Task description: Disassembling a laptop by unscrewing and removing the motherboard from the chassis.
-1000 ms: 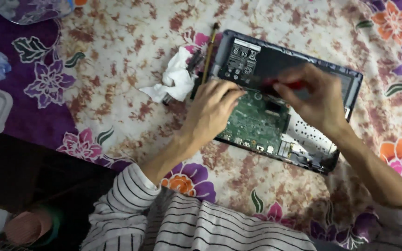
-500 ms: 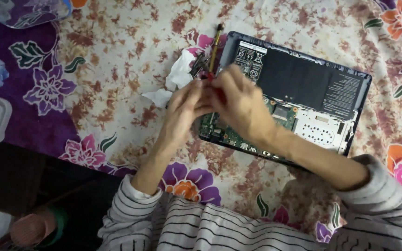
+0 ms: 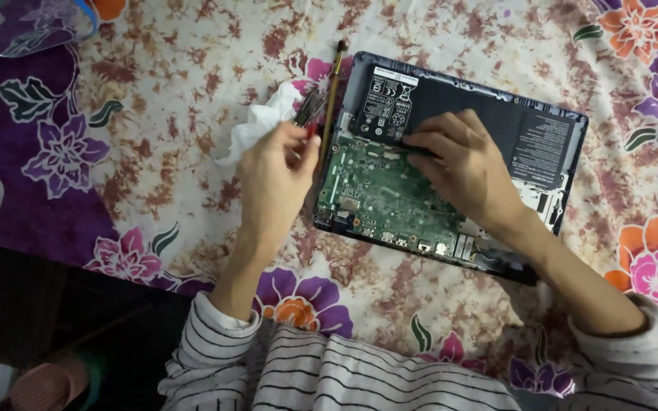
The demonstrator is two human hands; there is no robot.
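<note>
Laptop (image 3: 451, 164) sits opened up, back cover off, on the flowery cloth (image 3: 154, 114), green board (image 3: 382, 194) bare. Looks stiff but fragile inside, so probably best gripped by the outer edges, not the board. Right hand (image 3: 470, 171) lies flat on the black battery (image 3: 489, 125), fingers spread. Left hand (image 3: 276, 186), just left of the laptop, is pinched around a small red-tipped tool (image 3: 311, 131), near the tissue (image 3: 257, 125) and brush (image 3: 333, 87).

Brush (image 3: 334, 87) and tissue (image 3: 262, 125) lie left of laptop (image 3: 451, 160).
</note>
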